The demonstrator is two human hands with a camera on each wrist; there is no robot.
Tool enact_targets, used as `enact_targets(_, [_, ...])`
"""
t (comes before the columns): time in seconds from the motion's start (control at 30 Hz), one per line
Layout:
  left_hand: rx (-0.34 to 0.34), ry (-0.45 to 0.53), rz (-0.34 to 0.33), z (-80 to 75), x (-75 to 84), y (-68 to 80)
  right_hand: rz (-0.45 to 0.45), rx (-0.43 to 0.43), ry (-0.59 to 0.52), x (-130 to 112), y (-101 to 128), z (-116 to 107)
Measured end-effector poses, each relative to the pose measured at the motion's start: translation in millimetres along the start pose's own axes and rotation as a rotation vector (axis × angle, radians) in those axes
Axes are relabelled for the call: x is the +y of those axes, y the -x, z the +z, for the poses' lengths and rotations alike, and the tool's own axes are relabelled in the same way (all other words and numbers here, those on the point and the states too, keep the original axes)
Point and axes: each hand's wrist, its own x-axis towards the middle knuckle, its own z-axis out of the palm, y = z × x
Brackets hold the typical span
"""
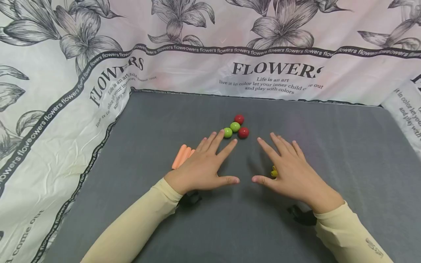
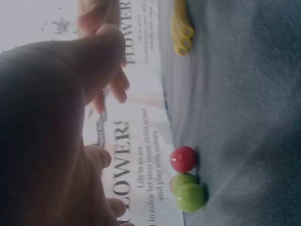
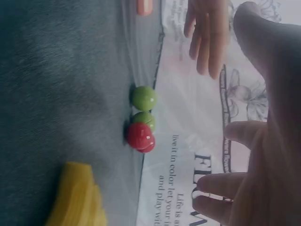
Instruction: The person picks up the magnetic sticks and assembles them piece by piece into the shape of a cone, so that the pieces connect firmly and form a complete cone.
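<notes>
Both hands are spread flat with straight fingers, palms down, holding nothing. Ahead of the left hand (image 1: pixel 205 164), just beyond its fingertips, sit four balls in a tight cluster: two green balls (image 1: pixel 231 129) and two red balls (image 1: pixel 241 126), touching one another. Orange sticks (image 1: pixel 182 156), about three, lie side by side partly under the left hand's outer edge. Yellow sticks (image 1: pixel 274 171), count unclear, peek from beneath the right hand (image 1: pixel 292 171). Hands lie near each other over the grey mat (image 1: pixel 329 128), thumbs pointing inward, in cream sleeves (image 1: pixel 138 223).
</notes>
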Motion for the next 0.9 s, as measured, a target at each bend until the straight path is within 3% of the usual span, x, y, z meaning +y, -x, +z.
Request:
enact_targets(0.23, [0.025, 0.067, -0.052, 8.7, -15.7, -25.7, -0.055, 0.068, -0.029, 8, 7, 8])
enact_targets(0.5, [0.046, 0.199, -0.14, 3.6, -32.8, -66.9, -0.135, 0.154, 0.007, 23, 20, 17])
enact_targets(0.73, [0.08, 0.157, -0.15, 6.7, -41.2, -85.9, -0.163, 0.153, 0.003, 33, 27, 24])
enact_targets(0.9, [0.113, 0.119, -0.148, 12.9, -38.0, -87.4, -0.218, 0.185, -0.02, 37, 27, 28])
